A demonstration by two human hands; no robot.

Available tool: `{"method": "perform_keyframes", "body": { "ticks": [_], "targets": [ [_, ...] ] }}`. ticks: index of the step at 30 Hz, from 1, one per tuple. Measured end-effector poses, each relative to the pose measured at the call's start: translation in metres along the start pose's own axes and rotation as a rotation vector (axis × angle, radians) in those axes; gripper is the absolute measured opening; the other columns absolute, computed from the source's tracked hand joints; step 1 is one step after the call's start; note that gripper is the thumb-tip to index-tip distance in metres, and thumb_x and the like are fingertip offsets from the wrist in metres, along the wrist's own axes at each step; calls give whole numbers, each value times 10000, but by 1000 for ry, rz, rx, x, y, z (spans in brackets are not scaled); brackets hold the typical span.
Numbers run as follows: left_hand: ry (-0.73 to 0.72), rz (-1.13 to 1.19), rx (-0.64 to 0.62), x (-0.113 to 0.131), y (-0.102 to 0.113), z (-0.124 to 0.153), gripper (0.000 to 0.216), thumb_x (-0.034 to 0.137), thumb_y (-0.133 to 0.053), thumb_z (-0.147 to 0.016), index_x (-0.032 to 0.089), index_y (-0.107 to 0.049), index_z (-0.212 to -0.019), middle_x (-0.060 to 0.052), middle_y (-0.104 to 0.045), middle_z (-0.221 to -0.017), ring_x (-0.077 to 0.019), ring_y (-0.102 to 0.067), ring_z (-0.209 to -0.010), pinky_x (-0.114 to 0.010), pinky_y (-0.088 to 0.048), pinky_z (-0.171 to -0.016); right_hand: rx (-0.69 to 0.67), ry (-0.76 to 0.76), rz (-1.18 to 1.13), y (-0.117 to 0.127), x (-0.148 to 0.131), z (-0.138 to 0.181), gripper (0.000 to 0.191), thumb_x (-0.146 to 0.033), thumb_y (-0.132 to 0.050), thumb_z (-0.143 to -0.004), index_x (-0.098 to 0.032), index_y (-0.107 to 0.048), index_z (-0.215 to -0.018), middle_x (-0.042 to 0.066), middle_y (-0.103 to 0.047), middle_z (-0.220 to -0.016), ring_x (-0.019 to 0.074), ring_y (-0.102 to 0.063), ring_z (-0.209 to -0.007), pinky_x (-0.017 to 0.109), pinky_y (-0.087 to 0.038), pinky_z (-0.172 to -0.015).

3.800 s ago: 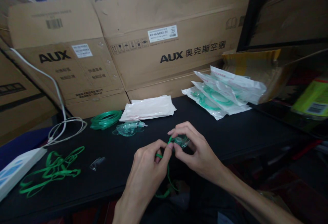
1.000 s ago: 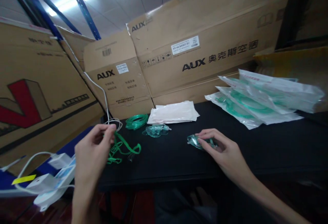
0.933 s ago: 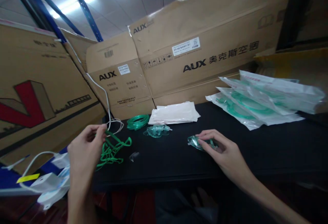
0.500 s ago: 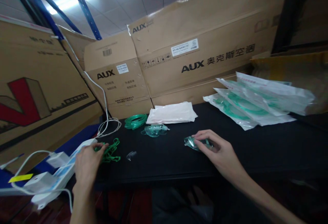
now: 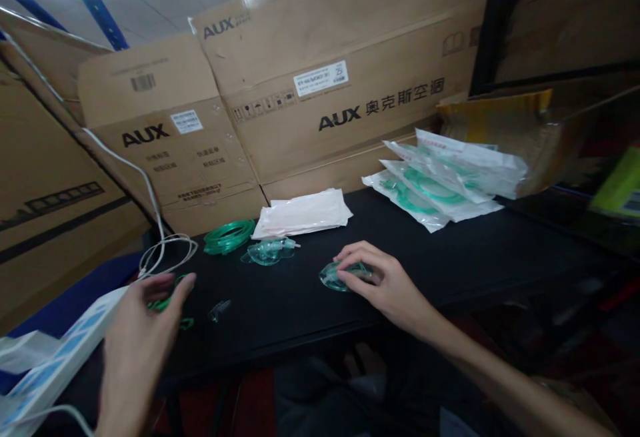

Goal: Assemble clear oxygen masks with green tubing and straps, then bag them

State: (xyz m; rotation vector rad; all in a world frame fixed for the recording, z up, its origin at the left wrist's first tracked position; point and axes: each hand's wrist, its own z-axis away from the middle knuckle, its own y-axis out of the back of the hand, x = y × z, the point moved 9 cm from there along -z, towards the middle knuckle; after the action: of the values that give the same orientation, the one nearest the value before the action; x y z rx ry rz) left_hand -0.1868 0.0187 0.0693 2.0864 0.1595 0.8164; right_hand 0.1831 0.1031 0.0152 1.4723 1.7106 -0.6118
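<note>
Mask (image 5: 329,279) is being pinched by the right hand (image 5: 381,281); the left hand (image 5: 141,327), thumb parted, is apparently selecting green straps (image 5: 187,323), next probably needing careful closing.

The mask (image 5: 330,279) is glossy, see-through plastic, the tubing (image 5: 226,245) gleams, smooth plastic too, the box (image 5: 280,150) is matt cardboard, the table (image 5: 280,313) dull!

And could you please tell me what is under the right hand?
Under the right hand is a clear green mask, its left end plainly showing. The hand covers part of the other end, so that part, and anything beneath it, cannot be seen.
</note>
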Motion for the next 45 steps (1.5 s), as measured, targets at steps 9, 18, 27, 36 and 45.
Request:
{"method": "perform_keyframes", "body": {
  "ticks": [9, 18, 27, 36, 45],
  "targets": [
    [-379, 648, -771, 159, -130, 98, 470, 572, -558, -933, 173, -724, -1120, -31, -705, -791, -170, -635, -687, -262, -492, -630, -75, 30, -120, -6, -9, 7, 238, -97, -694, -845, -247, -674, -1029, 68, -593, -1209, 199, -622, -1205, 331, -562, -976],
    [-369, 866, -739, 161, -138, 95, 280, 429, -636, -938, 221, -683, -1120, 3, -716, -918, -133, -662, -748, -241, -543, -735, -88, -154, -289, -12, 17, 4, 588, -126, -813, -764, -293, -590, -1282, 49, -587, -1323, 209, -628, -1234, 350, -569, -1026],
    [-387, 823, -735, 158, -148, 95, 294, 438, -610, -951, 214, -684, -1126, -45, -719, -1127, -179, -690, -960, -311, -569, -882, -105, -84, -205, -10, 6, 3, 446, -99, -644, -895, -304, -664, -1291, 40, -616, -1339, 181, -594, -1282, 312, -537, -1056],
    [-609, 746, -690, 177, -128, 114, 319, 237, -619, -943, 285, -627, -1258, -15, -695, -1215, -150, -693, -1022, -287, -574, -919, 86, 29, 203, 8, 0, 3, 226, -74, -639, -882, -227, -747, -1007, 49, -705, -1045, 195, -677, -996, 324, -548, -866],
    [-794, 611, -462, 190, -117, 131, 571, 205, -779, -827, 298, -519, -1326, -10, -639, -1265, -165, -658, -1059, -306, -575, -930, 147, 1, 291, 12, -3, 4, 226, -34, -619, -819, -196, -705, -950, 48, -694, -996, 189, -673, -933, 296, -542, -814]
  ]
}}
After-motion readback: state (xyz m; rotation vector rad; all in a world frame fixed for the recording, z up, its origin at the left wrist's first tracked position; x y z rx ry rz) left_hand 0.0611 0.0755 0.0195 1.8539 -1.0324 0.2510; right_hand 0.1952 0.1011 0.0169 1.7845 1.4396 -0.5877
